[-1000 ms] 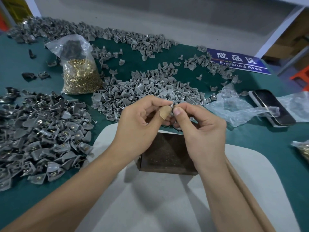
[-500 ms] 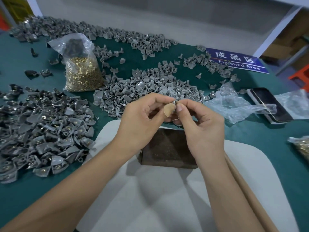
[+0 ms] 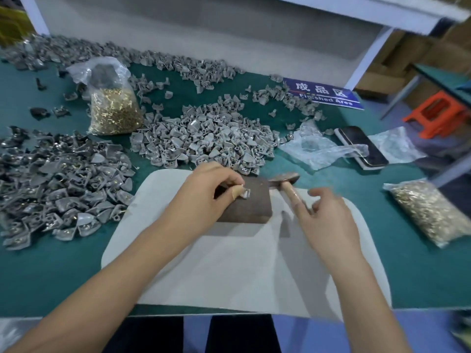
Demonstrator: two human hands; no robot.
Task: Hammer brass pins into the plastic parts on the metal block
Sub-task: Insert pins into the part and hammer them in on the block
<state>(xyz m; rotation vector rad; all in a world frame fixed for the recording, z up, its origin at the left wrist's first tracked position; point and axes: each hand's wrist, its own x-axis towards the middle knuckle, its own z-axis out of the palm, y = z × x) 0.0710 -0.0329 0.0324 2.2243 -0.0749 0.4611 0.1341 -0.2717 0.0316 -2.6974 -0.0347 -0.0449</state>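
The left hand (image 3: 204, 197) pinches a small grey plastic part (image 3: 245, 193) against the top of the dark metal block (image 3: 251, 207), which sits on a white mat (image 3: 229, 271); the right hand (image 3: 323, 220), blurred, lies over the wooden handle of a hammer (image 3: 285, 182) just right of the block; heaps of grey parts (image 3: 201, 138) and two bags of brass pins (image 3: 114, 110) lie on the green table (image 3: 51, 271); a phone (image 3: 362, 146) lies at the right.

The block (image 3: 244, 202) is dark metal, matt and faintly speckled. The hammer (image 3: 286, 183) has a dull metal head on a pale, smooth wooden handle. The parts (image 3: 201, 138) are grey plastic with a slight sheen. Brass pins gleam inside a thin, crinkled clear bag (image 3: 113, 108) (glossy film). The mat (image 3: 244, 263) looks like smooth white paper or foam; the tabletop (image 3: 420, 271) is matt green.
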